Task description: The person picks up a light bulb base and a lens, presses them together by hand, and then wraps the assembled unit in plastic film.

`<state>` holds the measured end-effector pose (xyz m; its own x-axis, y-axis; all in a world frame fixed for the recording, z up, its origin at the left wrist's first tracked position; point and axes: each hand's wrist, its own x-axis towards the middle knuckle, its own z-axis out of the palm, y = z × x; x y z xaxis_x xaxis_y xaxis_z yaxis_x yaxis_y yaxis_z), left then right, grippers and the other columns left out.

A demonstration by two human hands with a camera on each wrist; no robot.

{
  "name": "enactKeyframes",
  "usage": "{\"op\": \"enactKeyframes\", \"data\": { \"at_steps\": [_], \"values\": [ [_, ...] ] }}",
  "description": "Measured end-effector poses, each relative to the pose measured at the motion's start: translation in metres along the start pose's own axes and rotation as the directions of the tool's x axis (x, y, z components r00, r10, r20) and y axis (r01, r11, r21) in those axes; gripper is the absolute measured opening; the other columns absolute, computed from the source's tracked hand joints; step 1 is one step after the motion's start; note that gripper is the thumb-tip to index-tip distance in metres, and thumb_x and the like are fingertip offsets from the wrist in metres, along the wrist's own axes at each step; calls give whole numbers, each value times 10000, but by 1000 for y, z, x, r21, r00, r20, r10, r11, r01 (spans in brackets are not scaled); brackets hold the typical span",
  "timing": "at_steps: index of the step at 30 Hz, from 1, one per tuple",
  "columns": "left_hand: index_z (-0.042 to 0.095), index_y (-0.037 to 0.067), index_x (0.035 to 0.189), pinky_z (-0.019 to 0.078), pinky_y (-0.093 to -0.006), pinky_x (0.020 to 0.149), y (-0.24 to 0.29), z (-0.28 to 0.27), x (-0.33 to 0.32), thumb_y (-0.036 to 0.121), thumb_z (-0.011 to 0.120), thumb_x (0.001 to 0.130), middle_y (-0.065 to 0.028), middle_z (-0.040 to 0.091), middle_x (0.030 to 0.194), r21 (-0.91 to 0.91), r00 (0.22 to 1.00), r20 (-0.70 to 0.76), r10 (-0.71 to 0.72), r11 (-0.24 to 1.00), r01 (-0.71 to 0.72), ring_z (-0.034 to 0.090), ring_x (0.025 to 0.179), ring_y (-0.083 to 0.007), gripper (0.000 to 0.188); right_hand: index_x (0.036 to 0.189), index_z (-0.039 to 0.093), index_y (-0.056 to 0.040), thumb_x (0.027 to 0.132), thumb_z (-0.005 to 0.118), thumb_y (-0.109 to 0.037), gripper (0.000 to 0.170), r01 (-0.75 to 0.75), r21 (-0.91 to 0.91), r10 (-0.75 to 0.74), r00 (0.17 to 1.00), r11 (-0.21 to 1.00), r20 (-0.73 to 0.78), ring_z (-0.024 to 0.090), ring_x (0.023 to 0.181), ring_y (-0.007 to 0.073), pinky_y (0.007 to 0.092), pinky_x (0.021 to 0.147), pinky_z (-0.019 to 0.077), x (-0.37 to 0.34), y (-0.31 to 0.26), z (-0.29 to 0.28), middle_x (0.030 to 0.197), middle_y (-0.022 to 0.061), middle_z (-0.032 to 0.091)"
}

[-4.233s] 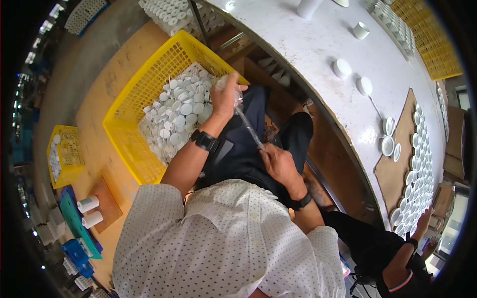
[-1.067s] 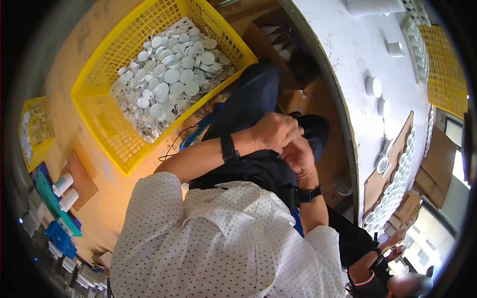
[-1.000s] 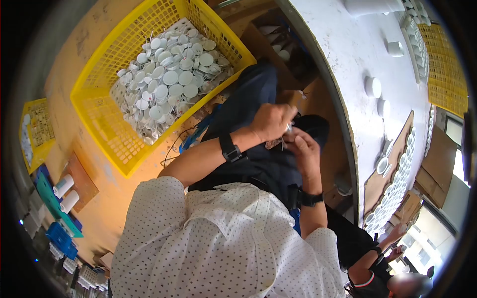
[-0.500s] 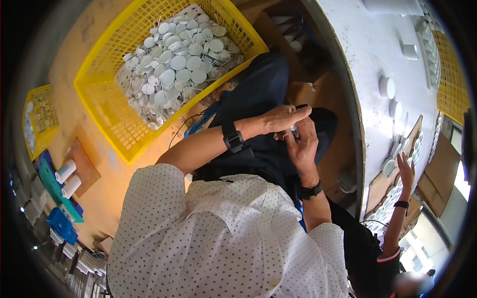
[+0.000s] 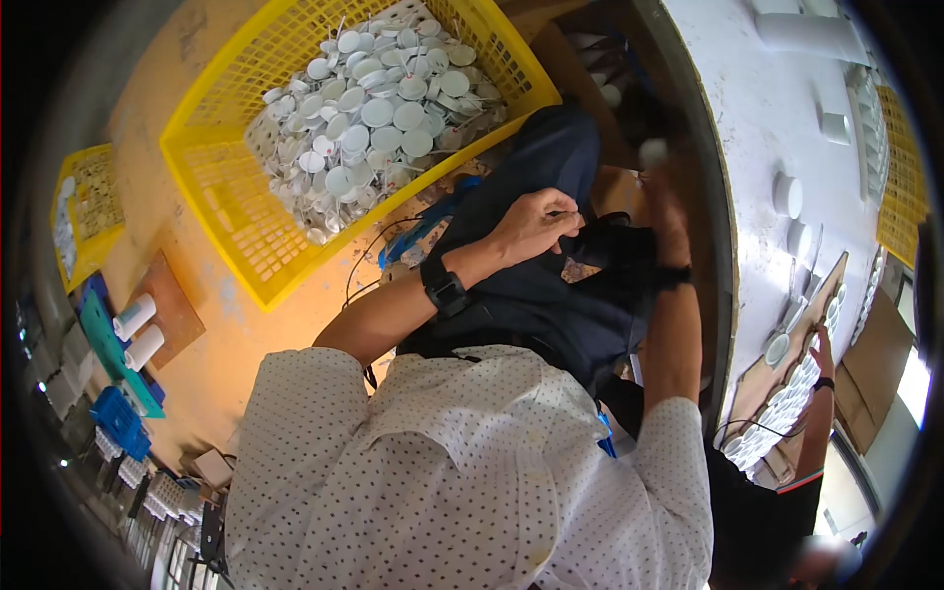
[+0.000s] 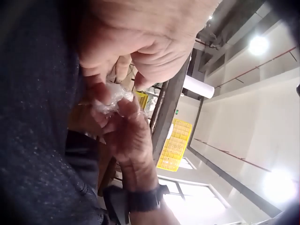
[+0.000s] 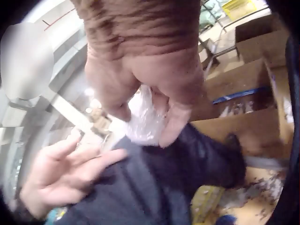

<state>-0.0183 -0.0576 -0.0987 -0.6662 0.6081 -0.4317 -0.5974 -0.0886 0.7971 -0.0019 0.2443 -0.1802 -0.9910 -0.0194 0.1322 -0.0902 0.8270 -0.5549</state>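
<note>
My right hand (image 5: 671,218), blurred, reaches forward by the edge of the white table and holds a small white thing (image 5: 652,152) in clear plastic. In the right wrist view, the thumb and fingers pinch this crinkled plastic bundle (image 7: 146,123); what the wrap contains is hidden. My left hand (image 5: 538,226) is over my lap with bent fingers, and nothing shows in it. The right wrist view has that left hand (image 7: 65,174) apart from the bundle, fingers loosely spread. In the left wrist view the plastic (image 6: 115,97) shows between both hands.
A yellow basket (image 5: 221,221) of white discs with thin stems stands on my left. The white table (image 5: 752,128) on my right bears white cups and rows of small white dishes (image 5: 787,403). Another person's arm (image 5: 814,423) reaches there. An open cardboard box (image 7: 243,126) lies below.
Both hands were together over my lap, working on the plastic. Now the right hand has moved forward and right with the bundle; the left has drawn slightly back. Earlier a long plastic-covered piece stretched between them.
</note>
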Motion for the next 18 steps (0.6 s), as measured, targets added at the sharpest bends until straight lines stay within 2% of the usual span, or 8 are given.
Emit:
{"op": "enactKeyframes", "data": {
  "at_steps": [1,3,6,8,12,16,17,18],
  "values": [
    [500,-61,1053,506,-223,530,2,1,-1,117,555,871,-192,561,1090,0,1000,-8,2,1000,-2,623,931,-238,259,1118,519,-6,858,524,-152,299,6,4,-6,1000,1000,3,533,856,150,273,785,437,2,-2,1,987,74,562],
    [515,-69,1048,511,-225,543,9,1,-3,119,538,881,-193,553,1106,28,999,8,-34,999,34,623,932,-242,252,1106,538,3,860,540,-171,301,-259,233,261,965,937,23,541,875,149,269,777,441,6,-23,0,988,78,575],
    [536,-82,1052,513,-229,551,3,-3,0,132,515,895,-178,558,1116,-81,995,20,-100,992,101,626,921,-236,266,1087,567,18,863,563,-199,311,-592,502,606,779,630,159,553,905,146,264,766,448,4,-70,-19,989,84,595],
    [550,-81,1050,507,-232,555,7,-1,0,165,498,907,-170,573,1103,-47,997,27,-77,996,78,628,915,-226,289,1109,566,14,884,548,-195,307,-570,458,547,813,682,199,556,870,126,257,759,449,-8,-106,-30,984,68,612],
    [584,-67,1038,482,-232,561,16,-1,-1,267,460,931,-157,617,1046,186,990,100,-103,979,83,637,875,-195,373,1075,577,25,873,586,-174,284,-645,565,561,752,515,347,530,858,88,232,757,439,-38,-156,-60,949,31,607],
    [594,-49,1037,455,-221,578,12,3,-1,264,490,917,-139,626,1006,283,986,90,-137,953,107,634,859,-182,352,1076,570,24,856,609,-147,281,-499,712,583,798,494,154,563,866,112,240,762,459,-76,-179,-104,952,73,624],
    [618,-39,964,447,-203,535,12,6,-1,256,569,873,-129,653,851,209,995,70,-65,977,49,628,724,-139,313,1058,578,24,845,617,-125,262,-515,670,631,771,535,89,571,882,113,246,766,466,-78,-190,-124,953,98,631],
    [613,-41,974,447,-199,537,13,4,-1,227,584,864,-118,647,862,214,991,75,-108,973,90,640,799,-159,290,1058,578,24,845,617,-125,262,-499,669,647,761,551,34,571,882,113,246,766,466,-84,-189,-141,953,98,631]
  ]
}}
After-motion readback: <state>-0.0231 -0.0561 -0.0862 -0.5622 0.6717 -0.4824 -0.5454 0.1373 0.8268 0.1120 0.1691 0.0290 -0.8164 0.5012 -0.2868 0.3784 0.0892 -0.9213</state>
